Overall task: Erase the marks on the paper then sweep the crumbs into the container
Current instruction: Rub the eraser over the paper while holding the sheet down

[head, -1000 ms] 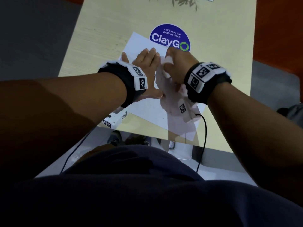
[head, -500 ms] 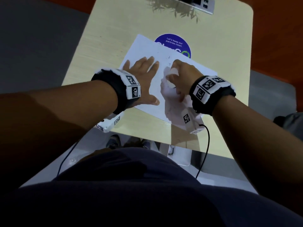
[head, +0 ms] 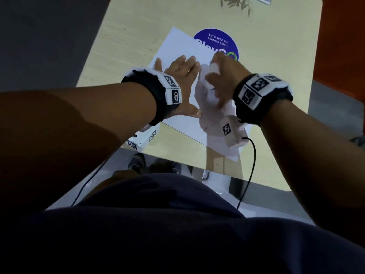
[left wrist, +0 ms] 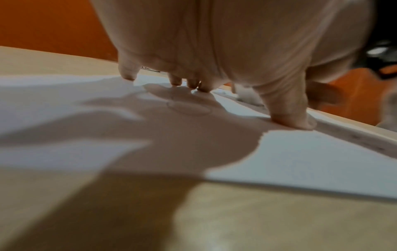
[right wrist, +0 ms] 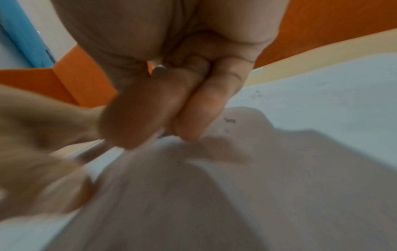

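A white sheet of paper (head: 177, 48) lies at an angle on the pale wooden table (head: 138, 26). My left hand (head: 181, 66) lies flat on it with fingers spread; its fingertips (left wrist: 176, 82) press the sheet (left wrist: 300, 161) near a faint pencil circle (left wrist: 188, 108). My right hand (head: 215, 66) pinches a small white eraser (head: 214, 68) against the paper near its far edge. In the right wrist view the curled fingers (right wrist: 193, 110) hide most of the eraser. Dark crumbs (right wrist: 229, 120) lie on the sheet beside them. No container is in view.
A round blue sticker (head: 219, 41) on the table is partly covered by the paper's far edge. An orange wall (head: 343, 36) borders the table on the right. The table's front edge (head: 177, 161) is close to my body, with my shoes (head: 136, 163) below it.
The paper has slid farther over the blue sticker. My right hand has rubbed the eraser back and then out toward the far edge. The left hand stays flat on the sheet.
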The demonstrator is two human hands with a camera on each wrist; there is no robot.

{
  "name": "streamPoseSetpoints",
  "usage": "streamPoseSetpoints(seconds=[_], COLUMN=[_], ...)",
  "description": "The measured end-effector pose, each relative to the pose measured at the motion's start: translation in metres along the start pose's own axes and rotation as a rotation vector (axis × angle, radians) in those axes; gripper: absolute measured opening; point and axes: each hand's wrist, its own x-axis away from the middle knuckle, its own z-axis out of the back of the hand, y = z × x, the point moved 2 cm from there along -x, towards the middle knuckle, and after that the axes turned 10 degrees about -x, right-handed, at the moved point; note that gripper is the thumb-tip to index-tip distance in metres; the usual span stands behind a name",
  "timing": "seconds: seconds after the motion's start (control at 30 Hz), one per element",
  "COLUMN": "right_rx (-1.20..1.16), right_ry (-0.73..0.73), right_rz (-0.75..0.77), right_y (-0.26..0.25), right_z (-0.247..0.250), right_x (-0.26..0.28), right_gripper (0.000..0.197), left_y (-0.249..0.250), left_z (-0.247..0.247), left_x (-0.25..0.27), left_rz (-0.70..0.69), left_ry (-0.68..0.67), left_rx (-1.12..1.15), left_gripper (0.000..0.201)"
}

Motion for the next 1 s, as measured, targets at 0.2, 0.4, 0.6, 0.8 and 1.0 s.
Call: streamPoseSetpoints(seconds=[0.2, 0.4, 0.6, 0.8, 1.0], right_rx=[-0.005, 0.032, 0.027, 0.033, -0.011], right_ry=[-0.054, -0.067, -0.002, -0.099, -0.003], right_rz=[-0.015, -0.001, 0.060, 0.005, 0.039], right_y=[0.002, 0.009, -0.012, 0.008, 0.000], right_z=[-0.007, -0.013, 0.000, -0.012, -0.001], right_x=[0.004, 0.015, -0.015, 0.016, -0.011], right_gripper=[0.007, 0.014, 0.006, 0.011, 0.006], left_y=[-0.001, -0.003, -0.002, -0.003, -0.004], left_z=[-0.001, 0.002, 0.002, 0.001, 0.001], left_x=[0.000, 0.001, -0.001, 0.000, -0.001], left_rz=[-0.003, 0.014, 0.011, 0.010, 0.004], left_ry=[0.011, -0.002, 0.010, -0.002, 0.004], left_rx=[0.005, 0.021, 0.004, 0.014, 0.004], left_gripper=[0.121, 0.127, 0.127, 0.128, 0.126])
